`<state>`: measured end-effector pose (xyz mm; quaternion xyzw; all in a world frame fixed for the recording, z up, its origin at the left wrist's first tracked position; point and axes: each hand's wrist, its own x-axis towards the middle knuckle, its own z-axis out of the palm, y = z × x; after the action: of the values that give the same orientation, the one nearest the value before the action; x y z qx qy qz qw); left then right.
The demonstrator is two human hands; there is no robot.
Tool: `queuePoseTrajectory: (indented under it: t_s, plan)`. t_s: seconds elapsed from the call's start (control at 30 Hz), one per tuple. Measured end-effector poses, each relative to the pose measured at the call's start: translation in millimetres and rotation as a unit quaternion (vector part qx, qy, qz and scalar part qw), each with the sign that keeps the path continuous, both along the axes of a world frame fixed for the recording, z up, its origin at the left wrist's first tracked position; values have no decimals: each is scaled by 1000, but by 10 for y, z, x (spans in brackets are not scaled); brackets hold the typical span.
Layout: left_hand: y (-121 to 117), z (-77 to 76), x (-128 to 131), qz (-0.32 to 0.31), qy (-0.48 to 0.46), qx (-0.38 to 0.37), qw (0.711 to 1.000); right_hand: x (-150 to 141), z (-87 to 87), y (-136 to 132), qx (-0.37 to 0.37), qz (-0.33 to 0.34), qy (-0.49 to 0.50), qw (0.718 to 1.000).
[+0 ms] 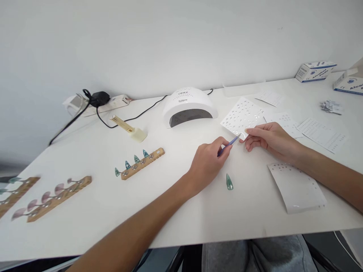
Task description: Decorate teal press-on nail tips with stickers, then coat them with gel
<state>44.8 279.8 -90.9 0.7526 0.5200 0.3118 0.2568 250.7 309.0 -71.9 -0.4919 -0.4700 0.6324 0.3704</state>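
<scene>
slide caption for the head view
Left hand holding blue tweezers to a nail-sticker sheet in the right hand, nail lamp beyond.

Your left hand is holding a slim blue tool at a patterned sheet that your right hand is gripping.

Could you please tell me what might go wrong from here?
The tip of the tweezers, held in the left hand, is at the sticker sheet's corner, close to the right hand's thumb, so a slip might prick it or crease the sheet. The loose green nail lies near the left wrist and could get knocked. The right forearm crosses the backing sheet's edge and may drag it.
</scene>
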Motion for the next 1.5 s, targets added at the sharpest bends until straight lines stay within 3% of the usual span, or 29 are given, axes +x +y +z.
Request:
queuePoseTrajectory:
  t_s: [0.3, 0.47, 0.67, 0.87, 1.03, 1.2, 1.33, 1.43, 1.5]
  plan:
    - [6, 34, -25, -8, -2, -24, 1000, -7, 59, -8, -2, 11, -22, 1000]
    - [36, 117, -49, -21, -29, -91, 995, 11, 61, 4, 5, 32, -50, 998]
    - [68, 158, -63, -36, -70, -159, 984, 22, 24, 31, 7, 5, -47, 999]
    - [104, 189, -104, -48, -151, -221, 962, 23, 38, 9, 6, -35, -86, 996]
    - [193, 174, -167, -62, -227, -234, 943, 42, 24, 11, 25, -12, -122, 992]
    - [249, 181, -190, -14, -276, -167, 946, 15, 54, -1, 29, -4, -118, 993]
    - [276, 153, -199, 5, -247, -84, 965, -3, 56, 7, 38, 19, -98, 994]
    - [292, 71, -215, -4, -151, 78, 985, 8, 43, 10, 46, 35, -94, 994]
    - [304, -1, -231, -44, -59, 234, 970, 20, 37, 8, 49, 40, -98, 993]
